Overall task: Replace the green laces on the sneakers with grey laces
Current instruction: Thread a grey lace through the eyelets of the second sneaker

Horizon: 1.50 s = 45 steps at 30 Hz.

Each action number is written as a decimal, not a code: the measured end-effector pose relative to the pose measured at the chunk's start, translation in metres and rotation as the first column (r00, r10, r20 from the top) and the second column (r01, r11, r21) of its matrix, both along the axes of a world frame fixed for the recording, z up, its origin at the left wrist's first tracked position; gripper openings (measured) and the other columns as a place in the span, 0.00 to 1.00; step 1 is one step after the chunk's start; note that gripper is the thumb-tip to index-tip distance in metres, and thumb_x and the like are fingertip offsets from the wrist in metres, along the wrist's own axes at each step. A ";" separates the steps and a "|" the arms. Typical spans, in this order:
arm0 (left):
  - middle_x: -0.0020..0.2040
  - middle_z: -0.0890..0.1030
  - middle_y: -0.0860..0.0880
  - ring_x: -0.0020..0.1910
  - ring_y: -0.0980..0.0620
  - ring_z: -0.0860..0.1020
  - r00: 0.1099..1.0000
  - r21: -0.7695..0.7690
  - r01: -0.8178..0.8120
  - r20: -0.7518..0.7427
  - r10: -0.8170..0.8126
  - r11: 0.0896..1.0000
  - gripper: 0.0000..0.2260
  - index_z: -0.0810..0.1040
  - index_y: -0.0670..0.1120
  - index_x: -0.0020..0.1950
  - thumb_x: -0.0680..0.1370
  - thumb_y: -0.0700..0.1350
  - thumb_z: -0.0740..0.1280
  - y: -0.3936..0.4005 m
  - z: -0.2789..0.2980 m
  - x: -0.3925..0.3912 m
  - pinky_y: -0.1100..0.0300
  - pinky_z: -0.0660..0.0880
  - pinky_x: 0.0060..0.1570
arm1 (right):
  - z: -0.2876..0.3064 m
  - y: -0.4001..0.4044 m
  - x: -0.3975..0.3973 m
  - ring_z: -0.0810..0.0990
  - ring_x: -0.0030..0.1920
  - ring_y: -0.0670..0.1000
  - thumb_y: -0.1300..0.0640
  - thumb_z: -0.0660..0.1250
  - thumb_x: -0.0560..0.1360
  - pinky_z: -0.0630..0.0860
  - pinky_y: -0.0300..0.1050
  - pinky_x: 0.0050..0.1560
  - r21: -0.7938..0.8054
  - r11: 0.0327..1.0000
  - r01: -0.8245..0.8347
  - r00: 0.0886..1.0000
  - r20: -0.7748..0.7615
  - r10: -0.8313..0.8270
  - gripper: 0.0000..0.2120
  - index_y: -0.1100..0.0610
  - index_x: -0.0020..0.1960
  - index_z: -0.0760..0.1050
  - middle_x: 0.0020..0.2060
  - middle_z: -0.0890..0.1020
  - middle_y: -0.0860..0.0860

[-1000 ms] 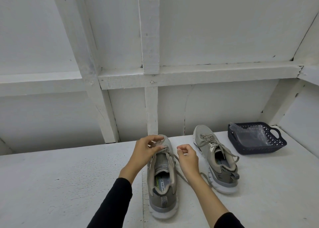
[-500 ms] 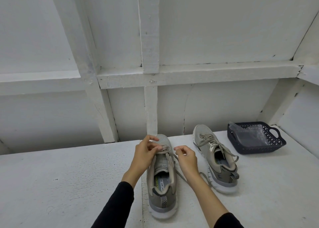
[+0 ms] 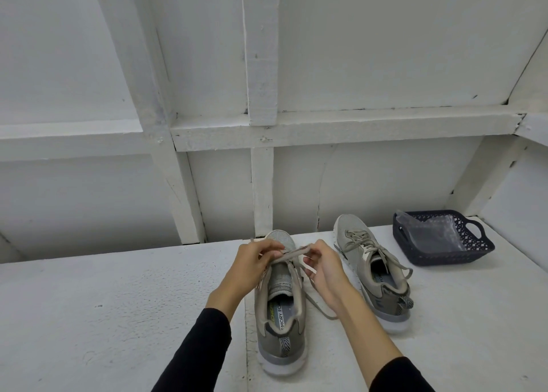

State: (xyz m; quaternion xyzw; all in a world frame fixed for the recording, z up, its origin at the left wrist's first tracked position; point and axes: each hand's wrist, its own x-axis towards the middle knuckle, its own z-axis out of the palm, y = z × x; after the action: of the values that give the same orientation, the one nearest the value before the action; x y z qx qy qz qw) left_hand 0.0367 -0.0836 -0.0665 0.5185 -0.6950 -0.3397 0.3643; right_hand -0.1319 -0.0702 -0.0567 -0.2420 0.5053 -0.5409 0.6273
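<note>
The left hand (image 3: 252,265) and right hand (image 3: 324,268) each pinch the lace (image 3: 292,253) above the near shoe (image 3: 280,305). Bare table (image 3: 103,302) lies to the left. The basket (image 3: 474,253) by the wall (image 3: 385,184) holds a clear bag (image 3: 430,231).

White painted counter (image 3: 103,317) with a rough, speckled surface, split by a seam running front to back. Behind it, a white wall (image 3: 385,41) framed with painted timber: upright posts (image 3: 262,50) crossed by a horizontal rail (image 3: 341,127) (paint chipped at the joints). Far right on the counter, a dark blue openwork basket (image 3: 462,253) with a cut-out handle, holding a clear plastic bag (image 3: 430,231).
</note>
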 end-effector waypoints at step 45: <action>0.30 0.68 0.53 0.33 0.55 0.68 -0.027 0.467 0.113 -0.881 0.472 0.877 0.15 0.72 0.48 0.33 0.78 0.51 0.66 -0.006 0.007 0.037 0.58 0.70 0.57 | 0.030 0.004 -0.034 0.67 0.31 0.48 0.53 0.60 0.80 0.73 0.45 0.49 -0.362 0.906 -0.219 0.975 -0.114 0.190 0.14 0.59 0.39 0.70 0.26 0.67 0.49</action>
State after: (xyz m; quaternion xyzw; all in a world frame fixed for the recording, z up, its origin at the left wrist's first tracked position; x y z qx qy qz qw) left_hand 0.0742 -0.0894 -0.0596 0.2757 -0.0658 -0.6864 0.6697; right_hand -0.1658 -0.0662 -0.0269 -0.4286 0.3890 -0.5484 0.6035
